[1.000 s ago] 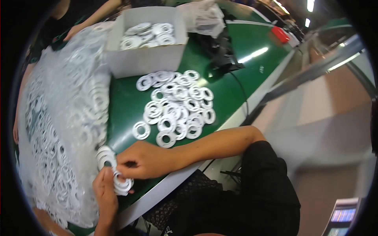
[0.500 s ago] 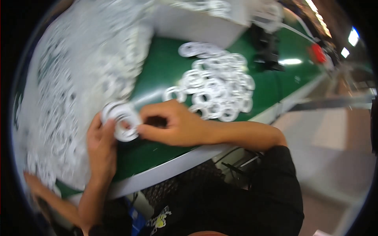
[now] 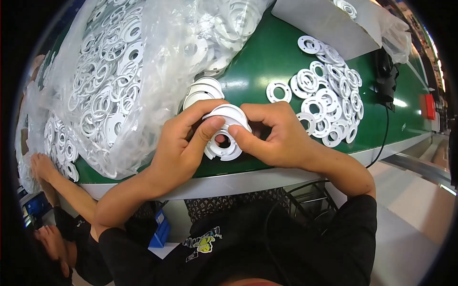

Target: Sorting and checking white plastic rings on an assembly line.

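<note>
Right hand point(image 3: 281, 138) has moved thumb inward over white rings point(image 3: 228, 113) — it and left hand point(image 3: 181, 140) pinch opposite sides, apparently for steadiness. Rings held above green table point(image 3: 257, 71), near front edge, right of plastic bag point(image 3: 162, 81).

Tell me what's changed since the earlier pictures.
The head view turned, so the ring pile appears farther right. The right hand moved its thumb from the edge of the held white rings onto their face. The left hand also still holds them; the pile stays on the table.
</note>
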`<act>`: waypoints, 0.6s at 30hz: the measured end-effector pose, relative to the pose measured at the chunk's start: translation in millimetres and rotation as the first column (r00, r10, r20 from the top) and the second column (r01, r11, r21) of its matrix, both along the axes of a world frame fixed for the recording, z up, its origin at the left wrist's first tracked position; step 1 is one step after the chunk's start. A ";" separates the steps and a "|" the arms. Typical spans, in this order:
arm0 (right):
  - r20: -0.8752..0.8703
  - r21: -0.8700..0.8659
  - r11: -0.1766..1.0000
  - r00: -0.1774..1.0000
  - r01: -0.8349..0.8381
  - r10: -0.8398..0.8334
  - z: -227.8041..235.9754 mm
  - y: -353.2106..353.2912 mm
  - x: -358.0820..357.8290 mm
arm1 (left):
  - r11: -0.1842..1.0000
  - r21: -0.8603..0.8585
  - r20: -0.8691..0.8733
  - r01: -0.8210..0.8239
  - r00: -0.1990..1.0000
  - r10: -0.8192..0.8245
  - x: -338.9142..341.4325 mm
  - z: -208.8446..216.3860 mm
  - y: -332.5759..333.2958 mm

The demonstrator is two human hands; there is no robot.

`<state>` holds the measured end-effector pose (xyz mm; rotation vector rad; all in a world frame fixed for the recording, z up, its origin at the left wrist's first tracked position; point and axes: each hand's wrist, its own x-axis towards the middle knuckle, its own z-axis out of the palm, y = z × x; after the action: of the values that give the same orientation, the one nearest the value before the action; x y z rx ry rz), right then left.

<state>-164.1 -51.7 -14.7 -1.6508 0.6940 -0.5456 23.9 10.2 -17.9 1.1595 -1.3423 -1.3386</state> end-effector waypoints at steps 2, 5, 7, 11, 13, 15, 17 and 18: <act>-0.006 0.057 0.998 1.000 -0.005 0.005 0.3 0.0 2.1 | 0.999 -0.033 0.077 0.016 0.997 -0.013 3.9 0.7 -2.6; -0.028 0.100 0.995 1.000 -0.002 0.005 1.8 0.2 1.6 | 0.999 -0.036 0.172 0.032 0.985 -0.025 6.0 0.1 -4.9; -0.041 0.087 0.996 0.999 0.005 -0.001 0.6 3.0 2.0 | 0.995 0.099 -0.111 -0.034 0.993 0.045 1.8 -0.8 -8.0; 0.138 0.376 0.912 0.963 0.167 -0.234 2.7 3.1 2.9 | 0.982 0.169 -0.337 -0.079 0.932 0.133 8.3 -8.9 -8.9; 0.140 0.408 0.898 0.961 0.164 -0.239 3.3 5.0 4.4 | 0.981 0.160 -0.326 -0.106 0.933 0.154 12.0 -10.6 -5.8; 0.171 0.374 0.913 0.955 0.164 -0.242 0.2 10.0 7.8 | 0.979 0.160 -0.320 -0.126 0.932 0.172 11.9 -11.2 -6.7; 0.150 0.220 0.958 0.964 0.183 -0.219 -7.2 2.7 -0.4 | 0.977 0.129 -0.254 -0.167 0.947 0.195 9.6 -13.1 -11.2; 0.139 0.065 0.982 0.973 0.177 -0.185 -9.5 -0.2 -1.8 | 0.976 0.132 -0.248 -0.171 0.948 0.199 9.5 -9.0 -10.0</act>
<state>-166.0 -51.9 -24.2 -1.4908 0.7495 -0.7645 33.4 0.2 -26.9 1.1083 -0.9584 -1.3849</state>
